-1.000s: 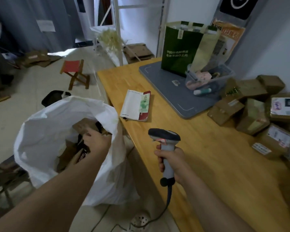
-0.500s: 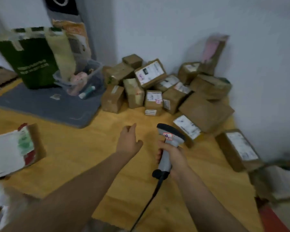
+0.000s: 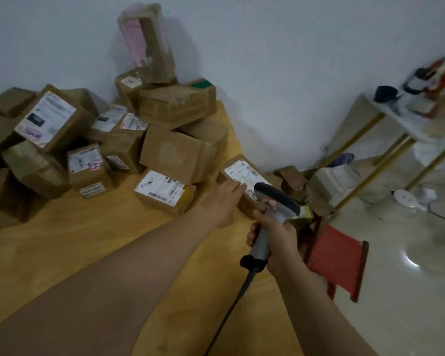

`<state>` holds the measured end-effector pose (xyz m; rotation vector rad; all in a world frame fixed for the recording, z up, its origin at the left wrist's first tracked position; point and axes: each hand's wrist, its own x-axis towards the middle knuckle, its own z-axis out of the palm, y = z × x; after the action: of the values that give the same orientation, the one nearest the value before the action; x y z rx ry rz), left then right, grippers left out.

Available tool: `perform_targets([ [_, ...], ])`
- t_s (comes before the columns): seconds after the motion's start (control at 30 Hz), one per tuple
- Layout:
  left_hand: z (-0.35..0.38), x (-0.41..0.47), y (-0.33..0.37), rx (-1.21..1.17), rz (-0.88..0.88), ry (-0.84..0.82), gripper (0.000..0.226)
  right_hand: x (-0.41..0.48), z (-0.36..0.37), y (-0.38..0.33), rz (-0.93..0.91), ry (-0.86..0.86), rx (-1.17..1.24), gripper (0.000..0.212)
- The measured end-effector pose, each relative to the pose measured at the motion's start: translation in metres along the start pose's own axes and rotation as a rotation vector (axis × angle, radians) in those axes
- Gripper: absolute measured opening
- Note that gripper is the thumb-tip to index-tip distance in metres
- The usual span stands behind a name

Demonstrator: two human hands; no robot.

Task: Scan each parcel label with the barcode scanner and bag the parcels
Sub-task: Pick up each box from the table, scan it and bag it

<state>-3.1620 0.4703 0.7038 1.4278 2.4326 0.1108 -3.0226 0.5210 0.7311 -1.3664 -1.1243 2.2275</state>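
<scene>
picking-up step right now: left hand has its fingers straight and together, laid on the labelled parcel at the table edge, about 1 o'clock from the wrist. right hand is wrapped tight round the scanner, its head just beside that label. next i'd guess: grab it properly and tilt the label toward the scanner (pile waits at 10 o'clock). half a second back the left hand hung over bare wood, touching nothing.
</scene>
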Motion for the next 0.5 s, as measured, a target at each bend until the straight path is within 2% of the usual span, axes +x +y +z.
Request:
perform_targets([
  [0.07,-0.006,0.027,0.015,0.140,0.058,-0.052,0.080,0.008,-0.015,-0.003,0.015,0.034,0.023,0.010],
  [0.23,0.001,0.078,0.037,0.330,0.181,-0.213,0.104,0.023,-0.041,-0.009,0.031,0.079,0.055,0.012],
  [0.37,0.011,0.076,0.044,0.420,0.220,-0.215,0.089,0.030,-0.049,-0.011,0.020,0.093,0.048,0.011],
  [0.5,0.020,0.042,0.029,0.422,0.277,-0.215,0.093,0.030,-0.046,-0.009,0.027,0.124,0.035,0.011],
])
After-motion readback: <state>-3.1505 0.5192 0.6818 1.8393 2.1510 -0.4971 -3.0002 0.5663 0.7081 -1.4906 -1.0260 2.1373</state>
